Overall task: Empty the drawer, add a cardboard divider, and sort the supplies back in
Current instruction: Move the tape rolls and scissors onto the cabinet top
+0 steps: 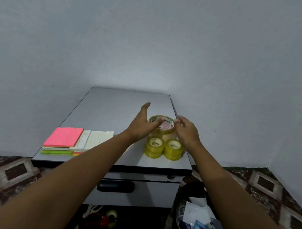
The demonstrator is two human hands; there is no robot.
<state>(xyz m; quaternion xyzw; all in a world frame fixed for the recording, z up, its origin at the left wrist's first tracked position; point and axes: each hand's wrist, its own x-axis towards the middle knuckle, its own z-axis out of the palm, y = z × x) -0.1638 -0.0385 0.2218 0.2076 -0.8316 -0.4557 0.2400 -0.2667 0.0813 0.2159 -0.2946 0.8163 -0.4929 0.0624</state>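
Hands flank the large tape roll

Tape sits toward the desk's [111, 107] 4 o'clock edge: small yellow rolls [164, 149] stacked in front, the large tape roll [165, 126] raised behind them. The left hand [141, 124] is spread with straight fingers, its thumb at the roll's 9 o'clock. The right hand [185, 130] touches the rim at 3 o'clock, but it is too blurred to tell whether it grips. Sticky notes [65, 137] lie at 8 o'clock. The drawer front [142, 193] shows below.
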